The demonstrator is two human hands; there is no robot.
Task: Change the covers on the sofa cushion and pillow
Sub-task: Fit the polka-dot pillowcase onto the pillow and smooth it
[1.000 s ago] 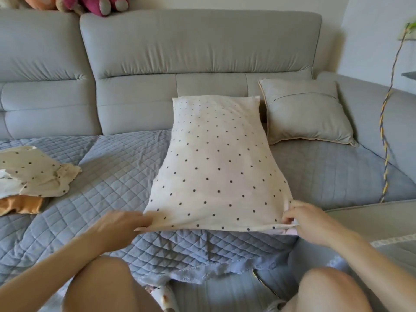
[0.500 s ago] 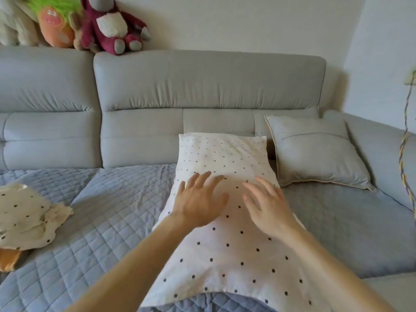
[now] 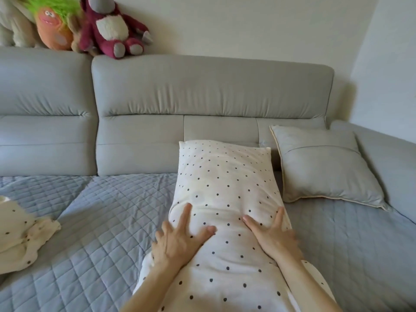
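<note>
A long pillow [image 3: 222, 183] in a cream cover with dark dots lies lengthwise on the quilted blue-grey sofa seat [image 3: 108, 212], its far end against the backrest. My left hand [image 3: 177, 239] presses flat on the pillow's left side with fingers spread. My right hand [image 3: 272, 235] presses flat on its right side, fingers straight. The pillow bulges between the two hands. A grey square cushion [image 3: 324, 167] with pale piping leans at the back right. A crumpled cream dotted cover [image 3: 20, 235] lies at the left edge.
The grey sofa backrest [image 3: 202, 91] runs across the view, with plush toys [image 3: 108, 28] on its top at the left. The sofa's side section [image 3: 391, 158] rises at the right, below a pale wall.
Both hands left the pillow's near open end, went up onto its top, and now press down farther apart at its sides. The camera has tilted up and moved closer.
</note>
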